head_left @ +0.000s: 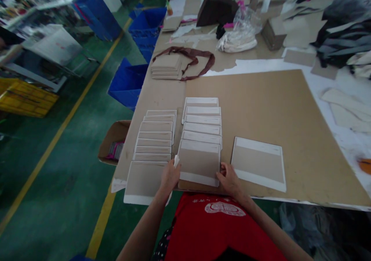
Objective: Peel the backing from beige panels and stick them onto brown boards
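A tan card with white strips along its top and bottom [198, 162] lies nearest me, at the front of a middle row of overlapping cards [202, 122]. My left hand [169, 176] pinches its left edge, fingers closed. My right hand [228, 178] grips its right lower corner. A second overlapped row of cards [156, 135] runs to the left, ending in a card [143, 182] that overhangs the table edge. A single card [259, 163] lies apart on the right.
The cards rest on a large brown board [275, 110] on the table. Farther back are a stack of tan pieces [166, 67], a brown strap [199, 56], a plastic bag [237, 37] and dark fabric [344, 37]. Blue bins [127, 81] and an open carton [114, 141] stand left of the table.
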Demonstrator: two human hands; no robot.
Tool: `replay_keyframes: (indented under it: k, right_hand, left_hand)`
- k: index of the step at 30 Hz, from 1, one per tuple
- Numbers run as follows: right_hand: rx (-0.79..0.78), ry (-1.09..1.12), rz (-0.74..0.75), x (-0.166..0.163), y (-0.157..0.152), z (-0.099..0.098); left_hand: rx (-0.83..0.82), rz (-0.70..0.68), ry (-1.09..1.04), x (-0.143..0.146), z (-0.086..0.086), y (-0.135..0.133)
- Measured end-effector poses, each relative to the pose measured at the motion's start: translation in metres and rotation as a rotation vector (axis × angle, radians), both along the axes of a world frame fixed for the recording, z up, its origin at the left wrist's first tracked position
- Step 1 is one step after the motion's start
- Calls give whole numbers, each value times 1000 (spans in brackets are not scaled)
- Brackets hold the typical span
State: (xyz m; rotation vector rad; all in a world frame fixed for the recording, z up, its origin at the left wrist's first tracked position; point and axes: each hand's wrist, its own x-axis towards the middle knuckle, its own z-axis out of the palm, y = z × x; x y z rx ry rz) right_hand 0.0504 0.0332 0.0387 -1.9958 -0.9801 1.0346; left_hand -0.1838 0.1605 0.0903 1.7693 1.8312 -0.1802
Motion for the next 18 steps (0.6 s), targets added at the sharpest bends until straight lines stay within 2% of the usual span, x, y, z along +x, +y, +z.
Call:
replay_keyframes:
  k: [2,6,9,15,18]
  right_hand:
    - [-11,-7,-26,4,-1,-3]
    - [-30,-31,-30,5,2,-2]
    - [-34,-16,-40,1,6,2]
    - [-75,69,-193,-2,10,5]
    - [-51,38,-250,-2,8,2]
  left_hand:
    - [-15,17,-2,-2,0,1]
    - [56,4,88,-5,-1,-4]
    - [-2,-15,55,-7,-3,-10]
    - [-22,37,-32,-10,-6,-9]
    - [-36,107,-65,-13,0,-8]
